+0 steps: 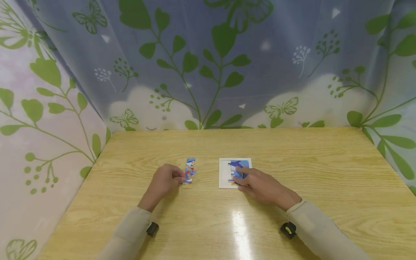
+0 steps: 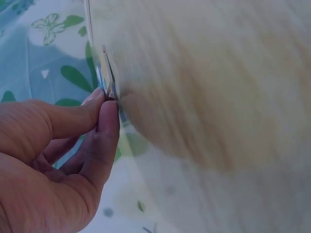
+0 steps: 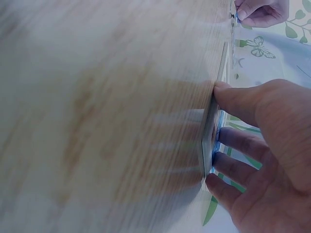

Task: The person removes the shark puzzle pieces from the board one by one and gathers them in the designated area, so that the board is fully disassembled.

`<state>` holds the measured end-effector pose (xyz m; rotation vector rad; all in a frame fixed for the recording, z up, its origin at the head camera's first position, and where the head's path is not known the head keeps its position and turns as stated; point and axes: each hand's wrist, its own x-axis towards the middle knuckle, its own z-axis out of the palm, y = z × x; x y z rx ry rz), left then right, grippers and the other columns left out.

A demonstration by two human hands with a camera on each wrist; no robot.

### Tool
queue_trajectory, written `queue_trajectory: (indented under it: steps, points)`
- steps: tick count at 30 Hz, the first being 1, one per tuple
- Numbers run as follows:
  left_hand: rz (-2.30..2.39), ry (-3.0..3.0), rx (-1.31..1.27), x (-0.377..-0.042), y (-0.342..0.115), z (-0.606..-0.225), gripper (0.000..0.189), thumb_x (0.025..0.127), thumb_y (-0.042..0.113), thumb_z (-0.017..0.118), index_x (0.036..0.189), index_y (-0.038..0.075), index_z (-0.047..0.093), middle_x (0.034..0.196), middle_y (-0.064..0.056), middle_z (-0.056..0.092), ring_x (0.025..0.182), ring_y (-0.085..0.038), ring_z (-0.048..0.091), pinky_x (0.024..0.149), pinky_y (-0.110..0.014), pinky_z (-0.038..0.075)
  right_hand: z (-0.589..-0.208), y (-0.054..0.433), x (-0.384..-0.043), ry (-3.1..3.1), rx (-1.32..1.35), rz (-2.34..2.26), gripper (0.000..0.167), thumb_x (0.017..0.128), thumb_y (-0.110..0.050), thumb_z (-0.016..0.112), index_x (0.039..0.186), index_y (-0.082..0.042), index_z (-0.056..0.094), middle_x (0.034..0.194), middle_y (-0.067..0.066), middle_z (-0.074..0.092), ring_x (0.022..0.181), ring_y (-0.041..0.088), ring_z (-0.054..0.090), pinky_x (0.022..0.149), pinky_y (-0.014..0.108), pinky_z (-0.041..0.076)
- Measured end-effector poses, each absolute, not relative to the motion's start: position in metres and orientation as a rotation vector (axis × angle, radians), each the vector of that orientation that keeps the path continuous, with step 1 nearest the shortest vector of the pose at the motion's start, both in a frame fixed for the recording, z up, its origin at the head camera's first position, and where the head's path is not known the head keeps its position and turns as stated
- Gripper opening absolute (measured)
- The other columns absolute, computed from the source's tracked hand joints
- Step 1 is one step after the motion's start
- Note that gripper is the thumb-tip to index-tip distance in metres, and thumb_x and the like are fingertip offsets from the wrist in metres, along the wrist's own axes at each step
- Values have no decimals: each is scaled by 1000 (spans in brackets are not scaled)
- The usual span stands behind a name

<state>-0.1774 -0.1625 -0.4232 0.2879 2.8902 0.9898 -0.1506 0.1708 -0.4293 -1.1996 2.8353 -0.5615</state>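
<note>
My left hand (image 1: 167, 179) pinches the left edge of a jigsaw puzzle piece (image 1: 190, 164) between thumb and fingertips. The piece is a narrow strip printed with a cartoon figure in a blue cap; in the left wrist view its edge is tilted up from the table. To its right lies a square white puzzle board (image 1: 224, 183), with a blue dolphin picture (image 1: 234, 164) filling its right part and a bare strip at its left. Over that board my right hand (image 1: 263, 184) rests, extended fingers touching the picture and thumb at the near edge. The fingers partly cover the picture.
A wood-grain table (image 1: 208, 224) carries both things, with a gap of table between piece and board. Behind it hangs a leaf-and-butterfly curtain (image 1: 195, 83), and similar cloth flanks both sides. Each wrist wears a small black device (image 1: 288, 230).
</note>
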Motion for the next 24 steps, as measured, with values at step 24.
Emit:
queue_trajectory:
  steps: [24]
  points:
    - [962, 2854, 480, -205, -103, -401, 6, 88, 9, 79, 92, 4, 78, 90, -6, 75, 83, -19, 71, 77, -36, 58, -428, 171, -152, 2820, -1140, -581, 34, 99, -14, 67, 130, 1, 66, 142, 30, 52, 131, 46, 50, 102, 56, 46]
